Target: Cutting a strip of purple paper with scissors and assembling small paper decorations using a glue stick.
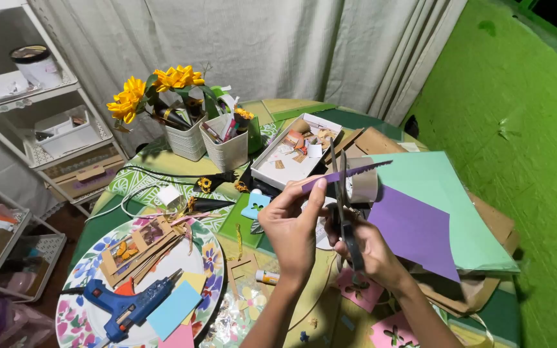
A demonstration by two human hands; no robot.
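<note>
Purple paper strip [346, 173], blue glue gun [127, 307], floral plate [211, 258], yellow paper flowers [156, 87], green wall [517, 116].

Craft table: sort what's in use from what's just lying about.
In use:
- left hand pinching the purple paper strip
- right hand working the scissors against that strip

Lying about:
- blue glue gun on the floral plate
- glue stick
- purple paper sheet on the mint-green sheet
- tape roll
- white box of scraps
- yellow paper flowers
</note>
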